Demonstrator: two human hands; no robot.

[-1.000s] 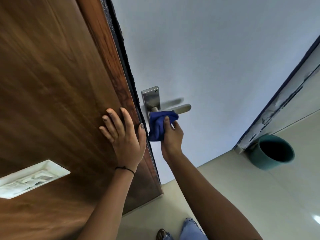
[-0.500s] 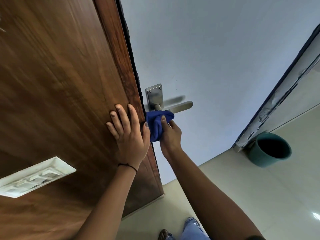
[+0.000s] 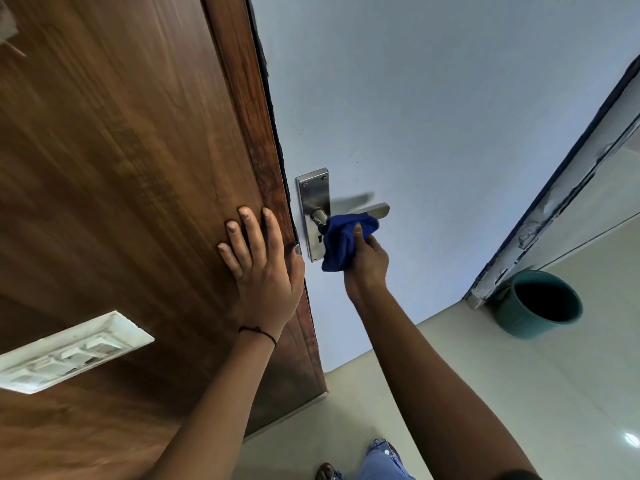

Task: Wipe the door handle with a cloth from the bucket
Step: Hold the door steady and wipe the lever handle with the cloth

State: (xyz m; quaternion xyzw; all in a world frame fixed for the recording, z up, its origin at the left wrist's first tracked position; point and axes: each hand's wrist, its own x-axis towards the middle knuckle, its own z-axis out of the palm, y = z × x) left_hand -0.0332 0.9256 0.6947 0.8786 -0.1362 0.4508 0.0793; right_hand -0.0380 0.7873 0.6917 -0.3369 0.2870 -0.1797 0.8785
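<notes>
Both hands up: wood panel (image 3: 114,174), grey door (image 3: 433,116), prob. tile floor (image 3: 571,393).

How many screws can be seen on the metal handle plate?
2, both at the top of the handle plate: one near its upper left corner, one near its upper right corner. The blue cloth covers part of the plate's lower end, so more may be hidden.

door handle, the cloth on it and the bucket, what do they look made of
Door handle: brushed metal, probably steel, with a dull silver sheen.
Cloth: soft blue fabric, perhaps microfibre; it bunches and folds.
Bucket: likely teal plastic, smooth and matte.
</notes>
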